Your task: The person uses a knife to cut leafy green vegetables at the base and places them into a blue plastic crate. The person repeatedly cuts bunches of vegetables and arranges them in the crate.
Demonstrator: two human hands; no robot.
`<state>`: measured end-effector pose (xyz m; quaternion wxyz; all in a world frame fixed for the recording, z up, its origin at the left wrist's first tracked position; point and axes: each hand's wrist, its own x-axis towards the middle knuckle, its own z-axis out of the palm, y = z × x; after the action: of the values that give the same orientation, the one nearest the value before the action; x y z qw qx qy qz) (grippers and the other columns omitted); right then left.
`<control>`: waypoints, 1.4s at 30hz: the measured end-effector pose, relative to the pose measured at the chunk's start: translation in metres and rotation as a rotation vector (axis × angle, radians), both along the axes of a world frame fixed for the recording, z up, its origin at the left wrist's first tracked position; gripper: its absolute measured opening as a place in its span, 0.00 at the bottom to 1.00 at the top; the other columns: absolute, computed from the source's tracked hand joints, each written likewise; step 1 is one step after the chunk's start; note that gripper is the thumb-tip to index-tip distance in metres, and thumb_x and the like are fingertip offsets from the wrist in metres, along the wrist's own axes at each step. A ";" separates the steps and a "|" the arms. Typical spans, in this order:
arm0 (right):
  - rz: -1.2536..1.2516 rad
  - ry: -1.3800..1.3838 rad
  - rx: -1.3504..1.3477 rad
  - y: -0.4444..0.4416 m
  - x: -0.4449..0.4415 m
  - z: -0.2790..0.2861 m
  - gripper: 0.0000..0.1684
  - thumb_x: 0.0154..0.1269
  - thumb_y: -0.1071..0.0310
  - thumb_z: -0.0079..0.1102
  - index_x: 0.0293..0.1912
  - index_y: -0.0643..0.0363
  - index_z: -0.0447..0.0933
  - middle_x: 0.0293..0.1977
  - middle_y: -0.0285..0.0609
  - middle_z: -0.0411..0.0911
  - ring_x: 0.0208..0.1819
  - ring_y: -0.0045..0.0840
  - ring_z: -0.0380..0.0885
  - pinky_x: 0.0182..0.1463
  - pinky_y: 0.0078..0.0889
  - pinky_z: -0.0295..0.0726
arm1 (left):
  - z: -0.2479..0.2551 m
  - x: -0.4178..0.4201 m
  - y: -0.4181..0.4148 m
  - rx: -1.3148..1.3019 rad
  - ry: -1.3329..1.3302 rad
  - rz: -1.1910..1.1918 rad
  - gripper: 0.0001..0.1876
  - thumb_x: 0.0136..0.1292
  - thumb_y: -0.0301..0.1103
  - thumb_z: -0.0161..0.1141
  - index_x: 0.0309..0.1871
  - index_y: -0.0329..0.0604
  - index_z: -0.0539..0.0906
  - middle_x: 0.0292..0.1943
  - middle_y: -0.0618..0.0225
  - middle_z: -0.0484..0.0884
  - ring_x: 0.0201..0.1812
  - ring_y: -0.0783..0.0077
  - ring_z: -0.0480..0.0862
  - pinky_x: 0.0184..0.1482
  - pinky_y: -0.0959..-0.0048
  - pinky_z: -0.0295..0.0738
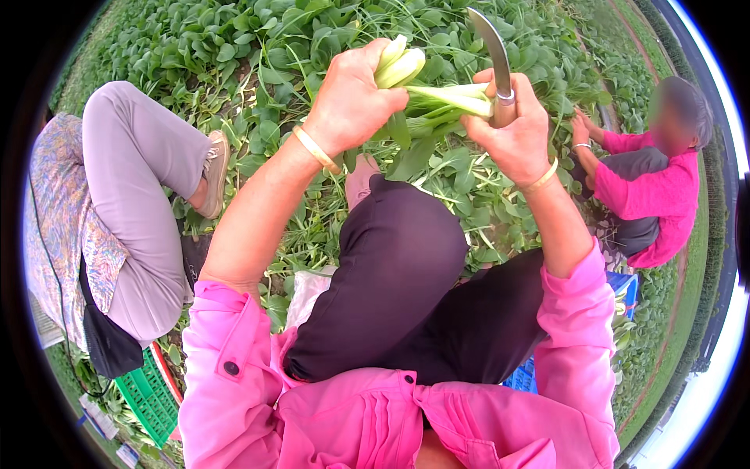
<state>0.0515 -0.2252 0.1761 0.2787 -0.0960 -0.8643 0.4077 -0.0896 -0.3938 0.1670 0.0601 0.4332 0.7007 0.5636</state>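
Observation:
My left hand (354,94) grips a small bunch of pak choi (400,67), its pale stem bases sticking up past the thumb. In my right hand (518,132) is a curved-blade knife (495,47) with a wooden handle and a metal collar; the blade points up and away from me. Pale green stalks (454,99) stretch between the two hands, their ends against my right fingers and thumb. Whether these stalks belong to the bunch in my left hand is not clear. Green leaves (413,158) hang below, above my pink shoe (360,182).
Dense leafy greens (193,47) grow ahead, with cut leaves and stems around my foot. A person in lilac trousers (132,152) crouches at left near a green crate (149,398). Another, in a pink top (650,182), crouches at right. Beside me are a white plastic bag (307,293) and a blue crate (522,375).

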 end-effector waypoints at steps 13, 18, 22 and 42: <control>-0.066 0.061 0.313 -0.010 -0.021 -0.004 0.25 0.44 0.73 0.65 0.44 0.60 0.67 0.33 0.42 0.79 0.33 0.29 0.80 0.40 0.28 0.78 | 0.017 -0.008 -0.017 0.059 -0.764 -0.391 0.15 0.44 0.22 0.63 0.40 0.34 0.79 0.26 0.66 0.81 0.18 0.86 0.72 0.17 0.86 0.61; -0.243 -0.034 0.223 0.025 -0.011 -0.001 0.25 0.45 0.71 0.65 0.44 0.59 0.68 0.33 0.41 0.79 0.32 0.26 0.80 0.39 0.27 0.78 | 0.019 -0.014 -0.051 -0.080 -0.708 -0.359 0.16 0.43 0.22 0.62 0.40 0.35 0.79 0.25 0.67 0.81 0.22 0.85 0.74 0.19 0.85 0.63; -0.158 0.035 -0.034 0.037 -0.007 0.006 0.23 0.44 0.72 0.70 0.41 0.60 0.70 0.34 0.36 0.79 0.30 0.16 0.77 0.35 0.21 0.77 | -0.031 -0.040 -0.078 -0.694 0.392 0.103 0.22 0.42 0.22 0.63 0.46 0.37 0.77 0.29 0.58 0.81 0.33 0.58 0.81 0.40 0.66 0.74; 0.070 -0.019 -0.647 0.022 -0.004 0.009 0.18 0.47 0.77 0.69 0.41 0.65 0.78 0.24 0.33 0.78 0.16 0.09 0.66 0.17 0.12 0.61 | -0.003 -0.061 0.070 -0.310 -0.343 -0.601 0.20 0.45 0.30 0.68 0.44 0.35 0.81 0.36 0.68 0.83 0.37 0.78 0.80 0.43 0.77 0.75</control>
<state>0.0479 -0.2031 0.1849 0.2115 -0.1535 -0.6951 0.6698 -0.1502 -0.3242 0.1645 0.4040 0.5048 0.5989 0.4725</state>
